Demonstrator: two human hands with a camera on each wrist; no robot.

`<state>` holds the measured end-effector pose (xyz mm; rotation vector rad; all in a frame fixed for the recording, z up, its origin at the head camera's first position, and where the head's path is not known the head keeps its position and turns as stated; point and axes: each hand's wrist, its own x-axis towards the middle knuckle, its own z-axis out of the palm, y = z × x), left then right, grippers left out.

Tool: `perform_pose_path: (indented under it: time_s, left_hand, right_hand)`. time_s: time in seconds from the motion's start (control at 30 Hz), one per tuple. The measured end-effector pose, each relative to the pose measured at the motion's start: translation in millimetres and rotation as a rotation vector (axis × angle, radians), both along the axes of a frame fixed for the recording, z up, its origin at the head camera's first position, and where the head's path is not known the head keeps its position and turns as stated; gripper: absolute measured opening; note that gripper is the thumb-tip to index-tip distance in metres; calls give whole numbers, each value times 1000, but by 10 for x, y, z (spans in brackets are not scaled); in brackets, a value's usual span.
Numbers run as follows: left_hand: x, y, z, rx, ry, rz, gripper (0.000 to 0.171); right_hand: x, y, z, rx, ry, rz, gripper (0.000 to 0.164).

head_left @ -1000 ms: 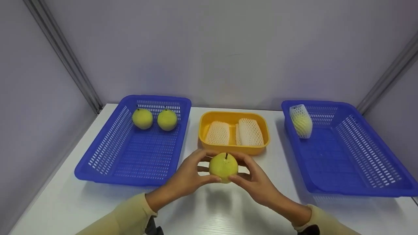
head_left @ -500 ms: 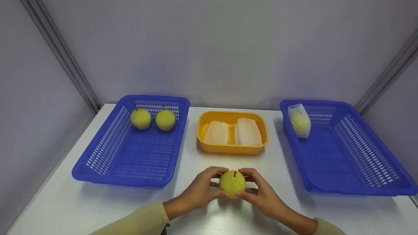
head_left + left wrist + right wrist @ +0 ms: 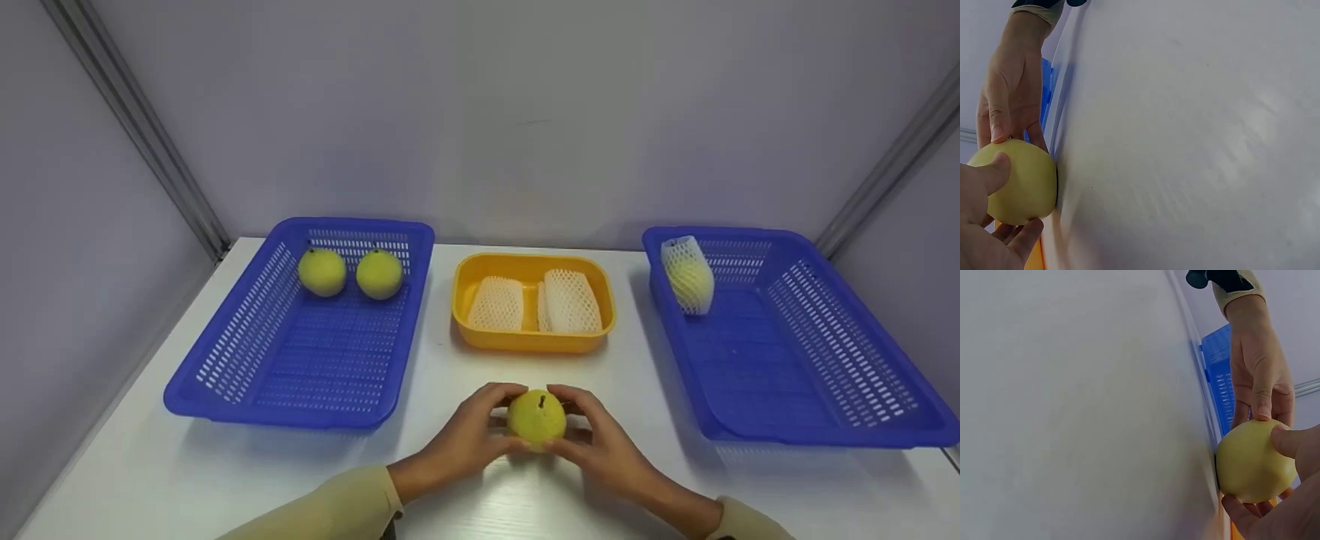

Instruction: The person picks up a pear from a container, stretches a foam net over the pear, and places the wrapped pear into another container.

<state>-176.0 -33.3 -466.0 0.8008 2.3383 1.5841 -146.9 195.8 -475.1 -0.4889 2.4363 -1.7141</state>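
A yellow-green pear (image 3: 537, 417) stands stem up at the front middle of the white table, held from both sides. My left hand (image 3: 474, 433) grips its left side, thumb at the front and fingers reaching behind. From the right, my right hand (image 3: 604, 442) grips it the same way. In the left wrist view the pear (image 3: 1026, 183) sits right at the tabletop, with fingers of both hands on its skin. The right wrist view shows the pear (image 3: 1255, 464) between the two thumbs, its underside close against the table.
Two bare pears (image 3: 379, 274) lie in the blue basket (image 3: 405, 352) at left. Behind the hands, a yellow tub (image 3: 532, 342) holds white foam net sleeves (image 3: 571, 301). At right, another blue basket (image 3: 787, 375) contains one pear in a foam net (image 3: 688, 276). Walls enclose the table.
Both hands have brought the pear down and toward the front, away from the yellow tub, onto or close over the table. In the last half second it has barely moved.
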Motion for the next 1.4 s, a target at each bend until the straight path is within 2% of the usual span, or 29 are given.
perform_pose_path:
  time_s: [0.27,0.4,0.57,0.67,0.8,1.1,1.27,1.4]
  left_hand:
    - [-41,15,11,-23,11,-6,61]
    - [-49,23,11,-12,-3,-11,62]
    - [-55,26,4,-26,6,-8,63]
    - [-56,25,8,-44,7,-6,63]
    - [-61,28,12,-49,6,-11,63]
    - [-66,23,2,-66,26,-9,64]
    - [-71,21,7,-90,23,-8,64]
    - [-75,6,43,-106,-12,-29,67]
  right_hand:
    - [-62,15,-10,2,-3,1,63]
    - [-87,23,45,-29,-36,-27,52]
    - [-228,38,145,-171,-143,-162,37]
    - [-372,60,167,-261,-229,-269,39]
    - [-552,87,146,-313,-316,-402,42]
    - [-830,139,137,-238,-401,-552,49]
    - [-889,151,148,-201,-442,-581,47]
    - [-901,154,166,-192,-442,-583,45]
